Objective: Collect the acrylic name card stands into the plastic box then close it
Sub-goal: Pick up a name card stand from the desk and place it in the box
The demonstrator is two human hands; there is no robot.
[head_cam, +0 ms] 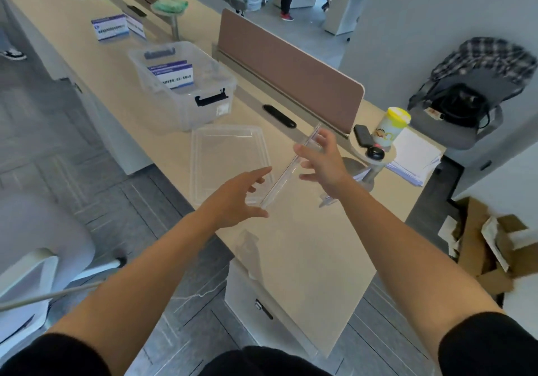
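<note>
Gripping acrylic stand (279, 183), right hand (323, 163); left hand (235, 201) spread; lid (227, 157) before open box (171, 104)

One box (186, 96), one lid (230, 160). At least three stands: a clear stand (291, 168), a boxed stand (171, 74), a far stand (110, 27). Two dividers (288, 64), one cup (391, 126).
</note>
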